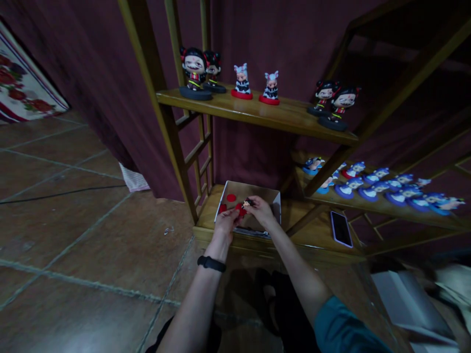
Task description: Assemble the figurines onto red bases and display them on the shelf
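Over an open shallow box (250,189) on the low shelf, my two hands meet close together. My left hand (225,221), below a black wristband, is closed on a red round base (240,209). A small black-haired figurine (247,203) is pinched in the fingers of my right hand (262,212), right beside that base. Whether figurine and base are joined I cannot tell. Inside the box, a loose red disc (231,198) lies near the back left, and another red piece (222,208) is by the left wall.
The wooden shelf above (272,113) carries several figurines on black or red bases. Rows of blue-and-white figurines (375,189) stand on the right shelf. A phone (341,229) lies on the lower board. A grey-white box (412,304) is at the lower right.
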A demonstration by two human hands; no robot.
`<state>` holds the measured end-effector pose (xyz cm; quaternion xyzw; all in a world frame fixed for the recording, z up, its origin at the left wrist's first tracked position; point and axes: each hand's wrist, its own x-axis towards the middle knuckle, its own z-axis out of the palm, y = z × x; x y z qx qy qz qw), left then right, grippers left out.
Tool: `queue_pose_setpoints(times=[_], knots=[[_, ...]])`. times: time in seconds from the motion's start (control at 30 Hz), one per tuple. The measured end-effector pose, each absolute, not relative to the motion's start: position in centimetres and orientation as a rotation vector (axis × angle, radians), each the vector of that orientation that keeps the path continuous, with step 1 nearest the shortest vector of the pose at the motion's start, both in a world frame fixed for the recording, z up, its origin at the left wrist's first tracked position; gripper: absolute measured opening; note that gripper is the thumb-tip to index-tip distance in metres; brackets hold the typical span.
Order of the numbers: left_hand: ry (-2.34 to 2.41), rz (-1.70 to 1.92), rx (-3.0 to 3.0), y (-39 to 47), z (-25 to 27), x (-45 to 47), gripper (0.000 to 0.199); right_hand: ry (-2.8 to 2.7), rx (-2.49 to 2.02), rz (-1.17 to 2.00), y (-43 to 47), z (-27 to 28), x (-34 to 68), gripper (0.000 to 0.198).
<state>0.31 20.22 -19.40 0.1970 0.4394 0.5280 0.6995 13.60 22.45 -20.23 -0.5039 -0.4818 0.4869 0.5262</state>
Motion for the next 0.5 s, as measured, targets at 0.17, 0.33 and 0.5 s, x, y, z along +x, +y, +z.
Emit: queue_pose_setpoints(times=[0.17, 0.33, 0.5], knots=[[0.987, 1.183, 0.443, 20.26, -19.6, 0.33, 0.013, -1.326, -1.291, 1.002, 22.12, -20.02, 13.48, 0.032], [0.993, 1.203, 0.438, 20.44, -20.09, 0.52, 0.019, -1.56, -1.419, 0.736, 21.79, -19.39, 13.65, 0.027], [0.981, 1.209, 0.434, 20.41, -20.11, 0.51, 0.024, -1.571, -1.416, 0.686, 21.95, -19.77, 13.91, 0.028]])
